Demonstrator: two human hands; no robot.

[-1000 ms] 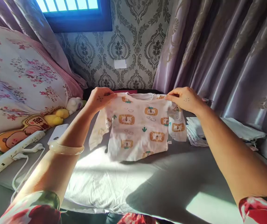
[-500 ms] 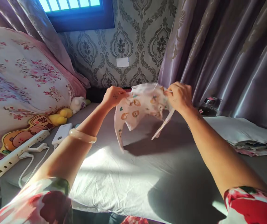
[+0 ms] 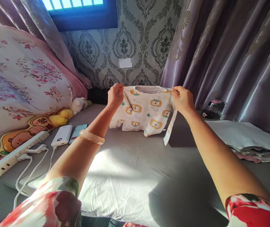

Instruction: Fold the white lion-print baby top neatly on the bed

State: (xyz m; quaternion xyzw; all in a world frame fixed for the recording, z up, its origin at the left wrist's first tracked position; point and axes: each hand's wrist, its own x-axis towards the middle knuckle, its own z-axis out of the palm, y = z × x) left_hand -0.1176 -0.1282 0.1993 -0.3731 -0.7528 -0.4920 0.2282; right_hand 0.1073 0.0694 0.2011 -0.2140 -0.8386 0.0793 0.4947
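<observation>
At the left edge of the frame, a white power strip [image 3: 9, 161] is set on the grey bed sheet [image 3: 120, 186], and cables are plugged into it. Behind it, a cartoon cushion [image 3: 18, 138] and a yellow plush toy [image 3: 60, 118] are backed by a floral cover [image 3: 33, 72]. Just right of the strip, a white power bank [image 3: 62, 135] is laid beside a smartphone [image 3: 76, 134], which is partly hidden by the forearm; more of its screen is exposed than half a second ago.

Near the centre, one shoulder of a lion-print baby top [image 3: 146, 108] is pinched by the left hand [image 3: 115, 95], its fingers curled closed. The top is held up above the sheet in mid-frame, neckline uppermost. Half a second ago it was bunched and blurred by motion; now its front is opened out and its print can be read, so it is judged to have been shaken out, though the hem is still crumpled. The other shoulder is pinched by the right hand [image 3: 183, 99], and a sleeve is left dangling below.

At right, a glass jug [image 3: 211, 110] is placed behind a pile of folded clothes [image 3: 245, 132]
</observation>
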